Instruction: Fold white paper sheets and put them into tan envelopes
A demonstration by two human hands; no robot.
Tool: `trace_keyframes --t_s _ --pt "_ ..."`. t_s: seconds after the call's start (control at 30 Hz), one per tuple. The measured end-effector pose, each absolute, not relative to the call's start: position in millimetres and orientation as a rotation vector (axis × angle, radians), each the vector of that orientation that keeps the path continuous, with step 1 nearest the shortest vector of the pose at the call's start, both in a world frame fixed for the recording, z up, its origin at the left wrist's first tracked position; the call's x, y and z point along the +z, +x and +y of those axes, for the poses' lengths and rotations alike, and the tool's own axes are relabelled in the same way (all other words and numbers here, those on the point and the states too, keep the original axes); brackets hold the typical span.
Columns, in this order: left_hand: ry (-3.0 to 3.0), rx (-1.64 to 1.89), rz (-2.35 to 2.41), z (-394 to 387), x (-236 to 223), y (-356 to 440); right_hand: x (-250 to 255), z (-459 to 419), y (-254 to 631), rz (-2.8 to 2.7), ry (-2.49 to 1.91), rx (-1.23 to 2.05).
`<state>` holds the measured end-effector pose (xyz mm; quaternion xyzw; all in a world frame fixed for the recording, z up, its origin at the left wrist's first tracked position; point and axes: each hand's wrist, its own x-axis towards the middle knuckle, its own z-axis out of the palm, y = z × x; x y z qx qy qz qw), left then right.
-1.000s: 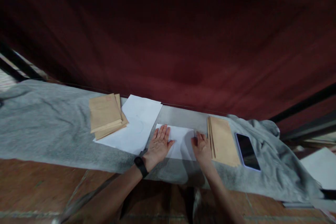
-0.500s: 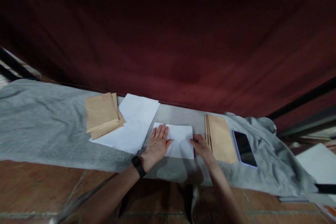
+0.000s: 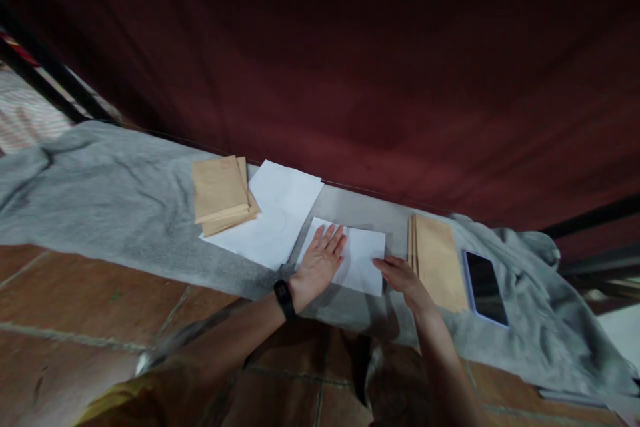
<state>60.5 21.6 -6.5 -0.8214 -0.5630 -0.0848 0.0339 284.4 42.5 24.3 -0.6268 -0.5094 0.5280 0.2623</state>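
A small white sheet of paper (image 3: 363, 260), seemingly folded, lies on the grey cloth in front of me. My left hand (image 3: 323, 259) rests flat on its left half, fingers stretched out and pointing away from me. At the paper's right edge is my right hand (image 3: 396, 272), its fingers closed together on that edge; the thumb is partly hidden. Just left of the left hand are larger white sheets (image 3: 280, 213). Several brown envelopes (image 3: 220, 190) overlap those sheets' left side. Close to the right hand lies another stack of brown envelopes (image 3: 437, 260).
A phone with a pale purple case (image 3: 486, 288) lies right of the envelopes. Grey cloth (image 3: 135, 200) covers the long narrow surface, rumpled at both ends. A dark red curtain-like backdrop (image 3: 350, 113) rises behind it. Tiled floor (image 3: 90, 293) shows below the front edge.
The view has turned, so everything sits further right in the picture. My left hand stays flat on the paper. My right hand stays at the right edge, its fingers slightly further over it.
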Motion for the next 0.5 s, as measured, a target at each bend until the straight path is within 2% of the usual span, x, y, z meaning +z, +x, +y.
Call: trace_keyframes --t_s 0.3,0.5 --pt "-2.841 -0.556 -1.408 8.8 13.1 70.7 32.1 45.7 279.9 -0.965 -1.506 1.416" --pt "-2.856 -0.578 -1.667 4.6 16.6 73.0 34.5 33.3 276.5 -0.96 -1.375 1.737"
